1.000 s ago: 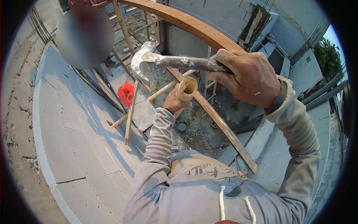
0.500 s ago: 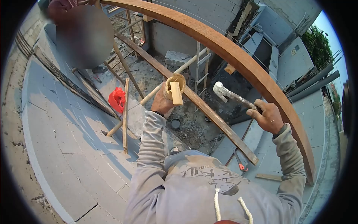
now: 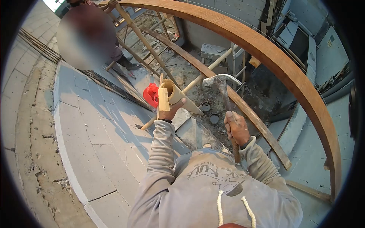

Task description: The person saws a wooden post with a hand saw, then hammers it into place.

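My left hand (image 3: 173, 113) is closed around the upper end of a thick hollow bamboo pole (image 3: 176, 93). A short pale wooden block (image 3: 163, 100) stands against the pole's rim on the near side, in the same grip. My right hand (image 3: 238, 127) grips the worn handle of a claw hammer (image 3: 225, 95), fingers wrapped round it. The hammer's metal head is up and away from me, apart from the pole and the block. Just left of the block hangs a red plastic bag (image 3: 151, 95), beside a thin wooden strip partly hidden by my left hand.
A curved wooden beam (image 3: 262, 51) arches from the far left round to my right. A long plank (image 3: 247, 110) crosses below. On the left runs a curved grey block wall (image 3: 87, 140). Another person (image 3: 121, 53) is at upper left, a hand on the beam's end. Rubble covers the ground.
My right hand has brought the hammer leftward and nearer my body, its handle now more upright. The view has turned, and the bamboo pole now shows more of its side.
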The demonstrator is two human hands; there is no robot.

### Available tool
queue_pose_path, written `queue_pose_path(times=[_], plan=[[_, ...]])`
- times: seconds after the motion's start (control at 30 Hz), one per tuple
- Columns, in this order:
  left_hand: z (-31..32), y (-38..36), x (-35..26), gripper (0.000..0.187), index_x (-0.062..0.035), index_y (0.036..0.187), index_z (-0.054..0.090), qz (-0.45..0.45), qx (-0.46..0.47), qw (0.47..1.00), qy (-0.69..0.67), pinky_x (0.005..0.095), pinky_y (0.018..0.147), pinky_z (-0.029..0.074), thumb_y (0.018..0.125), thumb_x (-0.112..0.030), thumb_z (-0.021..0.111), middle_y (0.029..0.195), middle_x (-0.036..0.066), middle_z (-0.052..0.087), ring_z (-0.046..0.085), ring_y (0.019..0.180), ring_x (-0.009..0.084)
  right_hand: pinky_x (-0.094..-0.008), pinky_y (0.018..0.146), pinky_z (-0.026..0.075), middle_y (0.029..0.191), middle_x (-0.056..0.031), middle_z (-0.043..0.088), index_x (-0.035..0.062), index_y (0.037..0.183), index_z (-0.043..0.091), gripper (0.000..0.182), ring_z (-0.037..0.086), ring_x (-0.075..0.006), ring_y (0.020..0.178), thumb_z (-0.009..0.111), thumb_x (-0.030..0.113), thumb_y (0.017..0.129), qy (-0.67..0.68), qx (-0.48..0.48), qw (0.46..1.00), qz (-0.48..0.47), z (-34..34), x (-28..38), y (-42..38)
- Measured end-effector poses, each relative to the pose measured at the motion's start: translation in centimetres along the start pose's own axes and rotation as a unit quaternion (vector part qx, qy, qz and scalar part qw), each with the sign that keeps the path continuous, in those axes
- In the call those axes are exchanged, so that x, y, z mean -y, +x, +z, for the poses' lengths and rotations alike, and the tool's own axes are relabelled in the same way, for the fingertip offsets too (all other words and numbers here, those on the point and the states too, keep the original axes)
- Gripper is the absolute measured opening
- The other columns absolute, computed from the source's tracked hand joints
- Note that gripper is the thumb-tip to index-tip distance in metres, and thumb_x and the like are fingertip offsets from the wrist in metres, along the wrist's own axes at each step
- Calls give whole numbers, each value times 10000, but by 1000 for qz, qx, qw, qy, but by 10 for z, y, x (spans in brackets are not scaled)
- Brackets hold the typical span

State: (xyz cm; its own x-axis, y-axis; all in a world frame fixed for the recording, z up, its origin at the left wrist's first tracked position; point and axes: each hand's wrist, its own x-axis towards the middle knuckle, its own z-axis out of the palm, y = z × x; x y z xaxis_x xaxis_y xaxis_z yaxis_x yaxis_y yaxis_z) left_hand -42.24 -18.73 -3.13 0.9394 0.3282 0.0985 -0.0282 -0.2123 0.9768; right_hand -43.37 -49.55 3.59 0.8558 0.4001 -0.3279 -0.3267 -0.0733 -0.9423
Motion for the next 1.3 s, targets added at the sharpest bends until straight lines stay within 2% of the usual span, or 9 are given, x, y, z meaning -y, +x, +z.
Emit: queue_pose_path(times=[0.1, 0.27, 0.5, 0.6, 0.73, 0.8, 0.93, 1.03, 1.3], plan=[[0, 0, -8, 714, -52, 1261, 467, 32, -27, 999, -27, 358, 891, 531, 673, -146, 863, 1150, 88, 588, 600, 1033, 206, -335, 572, 399, 612, -79, 489, 20, 753, 533, 543, 431, -164, 584, 478, 513, 973, -186, -10, 976, -115, -11, 2, 13], [20, 5, -4, 800, -36, 1302, 451, 41, 8, 999, -13, 360, 898, 514, 645, -192, 879, 1166, 96, 606, 620, 1024, 217, -384, 461, 397, 529, -109, 484, 39, 828, 555, 509, 504, -275, 459, 480, 527, 952, -472, 104, 815, -319, -32, 158, 9], [97, 3, -31, 747, -54, 1211, 490, 158, 55, 986, -16, 332, 878, 497, 615, -228, 906, 1075, 75, 599, 606, 973, 209, -437, 590, 462, 626, -142, 576, 43, 917, 617, 362, 609, -325, 615, 608, 404, 903, -819, 147, 534, -146, 30, 285, -8], [128, 1, -24, 757, -69, 1199, 498, 99, 148, 981, -79, 349, 916, 472, 589, -229, 917, 1076, 81, 592, 596, 992, 227, -438, 628, 483, 663, -135, 614, 53, 1025, 645, 347, 631, -321, 658, 622, 374, 897, -832, 124, 526, -125, 36, 287, -15], [165, -5, -22, 732, -78, 1194, 510, 229, 92, 969, 16, 335, 909, 490, 596, -213, 909, 1087, 82, 613, 622, 965, 218, -414, 648, 549, 661, -143, 655, 46, 858, 669, 351, 673, -310, 646, 615, 390, 903, -834, 82, 527, -140, 32, 273, -19], [176, -13, -25, 693, -96, 1168, 521, 187, 123, 972, -71, 405, 864, 500, 583, -220, 874, 1058, 119, 613, 618, 978, 327, -404, 646, 553, 672, -131, 661, 57, 884, 681, 340, 674, -305, 645, 631, 394, 890, -849, 71, 512, -109, 28, 274, -30], [185, -22, -30, 670, -81, 1184, 528, 179, 143, 972, -40, 336, 895, 505, 634, -209, 888, 1098, 97, 626, 639, 1000, 227, -382, 588, 540, 613, -115, 643, 57, 824, 706, 306, 671, -295, 619, 712, 363, 816, -882, 109, 452, 76, 0, 306, -75], [188, -22, -34, 670, -85, 1149, 512, 195, 146, 966, -91, 409, 860, 498, 600, -214, 875, 1013, 127, 622, 623, 954, 334, -386, 549, 520, 587, -118, 630, 60, 782, 718, 287, 666, -293, 596, 729, 346, 795, -886, 75, 437, 131, -28, 306, -109], [221, -44, -41, 703, -64, 1166, 520, 254, 205, 945, -32, 437, 872, 486, 583, -218, 881, 1054, 158, 604, 599, 988, 353, -395, 477, 450, 543, -99, 528, 85, 816, 556, 388, 558, -299, 472, 596, 462, 898, -798, -8, 600, -52, -52, 255, -122]])
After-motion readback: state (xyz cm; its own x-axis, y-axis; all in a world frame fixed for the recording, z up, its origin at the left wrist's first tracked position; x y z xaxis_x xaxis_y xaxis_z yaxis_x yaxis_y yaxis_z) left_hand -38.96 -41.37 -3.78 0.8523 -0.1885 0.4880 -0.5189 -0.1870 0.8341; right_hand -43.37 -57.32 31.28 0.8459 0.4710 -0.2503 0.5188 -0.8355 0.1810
